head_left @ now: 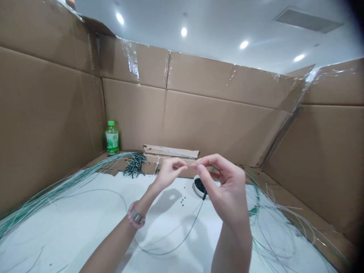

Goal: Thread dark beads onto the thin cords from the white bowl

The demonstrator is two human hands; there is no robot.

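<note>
My left hand (170,172) is raised over the white work surface, thumb and fingertips pinched; whatever is between them is too small to make out. Just to its right, my right hand (227,184) pinches a thin wire tip (196,164) between thumb and index finger. The two sets of fingertips nearly meet. Below the right thumb, a green wire (182,241) with a black end piece (204,195) curves down and to the left. A white bowl (196,190) of small black pieces stands behind the right hand, partly hidden by it.
Bundled green and white wires (76,176) run along the left, ending in dark tips. Loose wires (273,220) lie at the right. A green-capped bottle (112,138) stands in the left back corner. Cardboard walls (216,121) enclose the surface; several black bits (183,201) lie near the bowl.
</note>
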